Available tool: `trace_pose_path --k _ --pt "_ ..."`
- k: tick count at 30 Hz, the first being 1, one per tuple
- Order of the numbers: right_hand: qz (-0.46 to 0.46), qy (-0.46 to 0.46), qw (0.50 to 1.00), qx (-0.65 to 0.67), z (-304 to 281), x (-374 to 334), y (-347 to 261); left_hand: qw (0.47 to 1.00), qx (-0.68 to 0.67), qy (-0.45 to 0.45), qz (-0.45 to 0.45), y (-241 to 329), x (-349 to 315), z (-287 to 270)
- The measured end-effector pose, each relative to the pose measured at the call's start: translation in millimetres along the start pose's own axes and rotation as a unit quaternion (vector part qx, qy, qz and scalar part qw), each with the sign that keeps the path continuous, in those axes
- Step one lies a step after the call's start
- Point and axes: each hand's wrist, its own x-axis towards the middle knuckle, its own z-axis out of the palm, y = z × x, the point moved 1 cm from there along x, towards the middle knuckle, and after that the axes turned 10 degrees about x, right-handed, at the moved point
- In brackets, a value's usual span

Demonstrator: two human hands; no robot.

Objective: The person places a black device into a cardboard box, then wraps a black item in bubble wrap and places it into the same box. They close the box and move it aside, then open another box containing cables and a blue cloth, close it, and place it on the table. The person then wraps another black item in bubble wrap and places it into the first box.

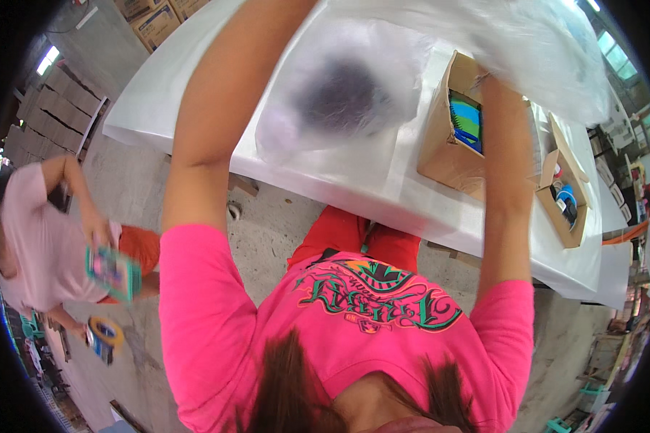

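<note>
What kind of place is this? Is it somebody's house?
Probably a packing workshop or warehouse: brown cardboard boxes sit beyond a white-covered table, an open tan cardboard box is on it, and there's cloudy see-through plastic.

Left arm (217, 108) angles inward, right arm (509, 173) stretches forward, hands unseen.

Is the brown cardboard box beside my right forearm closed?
No, the brown cardboard box stands open, showing blue and green contents inside.

Grn/blk lettering (383, 292) w/ orange trim, pink T-shirt (325, 317) front, dk. print (153, 27), brown cartons (167, 32), upper L
</note>
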Motion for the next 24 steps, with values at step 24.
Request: trace_pose_path --k 24 --pt "0.114 -0.104 0.988 -0.029 -105 7 60 0.637 -0.156 0.676 -0.337 -178 63 176"
